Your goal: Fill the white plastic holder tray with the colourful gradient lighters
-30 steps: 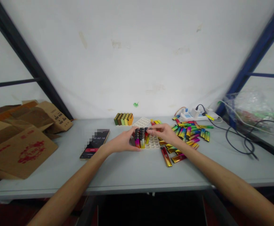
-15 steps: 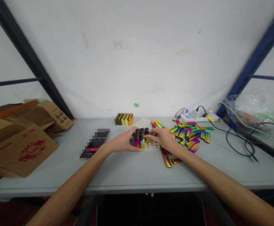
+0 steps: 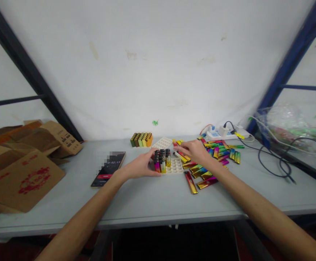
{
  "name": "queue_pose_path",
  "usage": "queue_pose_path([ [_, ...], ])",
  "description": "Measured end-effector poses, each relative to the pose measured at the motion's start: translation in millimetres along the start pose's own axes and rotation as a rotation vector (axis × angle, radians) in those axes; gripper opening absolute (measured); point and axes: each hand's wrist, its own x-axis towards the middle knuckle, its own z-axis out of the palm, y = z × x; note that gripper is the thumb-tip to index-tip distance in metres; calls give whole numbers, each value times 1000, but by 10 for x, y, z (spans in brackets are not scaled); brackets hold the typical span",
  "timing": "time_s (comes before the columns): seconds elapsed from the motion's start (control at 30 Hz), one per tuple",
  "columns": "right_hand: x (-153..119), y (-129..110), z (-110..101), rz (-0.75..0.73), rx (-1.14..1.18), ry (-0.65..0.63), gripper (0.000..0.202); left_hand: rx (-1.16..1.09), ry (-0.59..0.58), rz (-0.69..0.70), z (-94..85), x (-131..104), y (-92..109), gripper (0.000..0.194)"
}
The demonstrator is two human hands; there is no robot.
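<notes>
Black-topped lighters (image 3: 162, 160) stand upright at one side of the pale tray (image 3: 177, 168), in the head view. We see our left hand (image 3: 139, 166) clasping the group from its side; our right hand (image 3: 198, 151) is apart, over the loose shiny lighters (image 3: 191, 183), whether grasping one we cannot tell.

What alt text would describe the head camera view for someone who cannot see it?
At a table, a person's left hand cups upright lighters in a pale tray; the right hand is beside loose lighters. Cardboard and a phone lie left, a power strip right.
</notes>
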Motion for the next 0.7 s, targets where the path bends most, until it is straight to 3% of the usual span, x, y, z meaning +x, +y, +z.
queue_pose_path([
  [0.13,38,343,-32,55,-103,77,39,38,3,-28,3,-2,-33,96],
  [0.27,59,573,108,-78,-80,-50,29,26,1,-12,6,-5,-55,97],
  [0.47,123,601,185,33,-210,-168,29,59,16,-14,19,3,-83,100],
  [0.7,154,739,179,152,-308,-155,21,50,-5,-33,5,-3,-47,98],
])
